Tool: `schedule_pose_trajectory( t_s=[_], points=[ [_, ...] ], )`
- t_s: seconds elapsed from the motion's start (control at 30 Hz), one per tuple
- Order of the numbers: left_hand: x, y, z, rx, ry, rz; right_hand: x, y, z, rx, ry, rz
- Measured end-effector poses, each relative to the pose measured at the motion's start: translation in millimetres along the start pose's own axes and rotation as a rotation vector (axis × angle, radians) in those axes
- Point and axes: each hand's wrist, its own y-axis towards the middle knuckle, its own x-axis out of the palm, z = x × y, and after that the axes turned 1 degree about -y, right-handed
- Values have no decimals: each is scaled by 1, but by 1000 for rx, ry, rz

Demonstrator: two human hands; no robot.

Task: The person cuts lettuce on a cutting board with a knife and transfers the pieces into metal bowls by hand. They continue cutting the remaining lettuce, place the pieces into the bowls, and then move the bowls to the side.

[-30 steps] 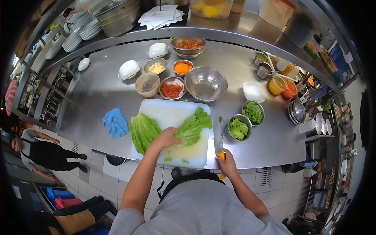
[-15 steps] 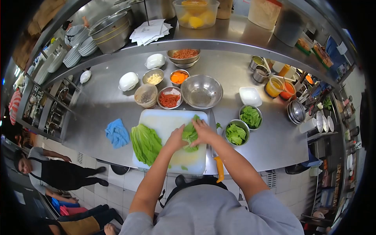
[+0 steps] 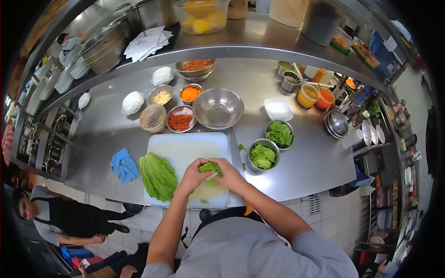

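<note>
My left hand [image 3: 191, 177] and my right hand [image 3: 231, 175] meet over the lower right of a white cutting board [image 3: 190, 142]. Between them, the fingers of both are closed around a small bundle of cut lettuce leaves [image 3: 212, 168]. Left on the board lies a larger head of lettuce [image 3: 157, 177], and small green scraps are near its front edge. A knife's yellow handle [image 3: 249, 207] shows partly beneath my right forearm. Two metal containers of cut lettuce [image 3: 263, 157] [image 3: 280, 134] stand right of the board.
Behind the board are an empty metal bowl [image 3: 218, 109], shredded red food [image 3: 180, 121], orange slices [image 3: 190, 93] and a lidded tub [image 3: 153, 118]. A blue cloth [image 3: 124, 166] lies left. A steel shelf [image 3: 241, 52] crosses above. A person in an apron [image 3: 69, 211] stands at left.
Both hands have drawn closer together and toward me, gathering the lettuce pieces that lay spread on the board into a bundle. My view has shifted slightly right.
</note>
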Motion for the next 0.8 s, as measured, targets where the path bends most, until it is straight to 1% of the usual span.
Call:
schedule_pose_trajectory(
  t_s=[0.03,0.07,0.13,0.17,0.23,0.27,0.3,0.33,0.37,0.4,0.43,0.47,0.53,0.57,0.6,0.63,0.67,0.7,0.73,0.8],
  points=[
    [22,6,18,19,-71,-19,-23,-6,-2,10,2,23],
    [43,15,31,36,-141,-38,-49,-15,-8,-5,-64,68],
    [84,44,39,113,-106,-94,-101,-31,-11,-35,-156,160],
    [107,55,50,116,-107,-108,-128,-37,-16,56,-161,163],
    [144,74,72,224,-31,-139,-164,-48,-1,82,-162,191],
    [153,81,80,230,-33,-156,-179,-53,7,102,-155,205],
    [161,91,80,210,154,-186,-191,-58,14,182,-194,137],
    [168,100,69,188,344,-215,-198,-68,21,192,-196,152],
    [170,105,57,351,570,-170,-207,-75,26,222,-314,107],
    [171,102,54,364,572,-174,-218,-79,33,247,-434,59],
    [171,96,51,402,635,-158,-228,-85,39,183,-318,86],
    [170,93,48,437,700,-142,-234,-90,45,183,-320,96],
    [170,81,47,455,728,-177,-238,-101,49,247,-340,164],
    [172,75,48,526,806,-215,-235,-103,50,247,-339,168],
    [174,73,50,604,885,-249,-230,-101,48,229,-399,121],
    [175,72,51,617,887,-245,-224,-98,48,209,-462,75],
    [178,71,52,597,982,-277,-217,-93,47,200,-471,86],
    [180,73,54,579,1078,-306,-207,-86,52,198,-508,43],
    [182,74,58,600,1082,-296,-200,-78,56,197,-546,1],
    [185,78,65,411,1099,-294,-193,-59,56,183,-540,4]
  ],
)
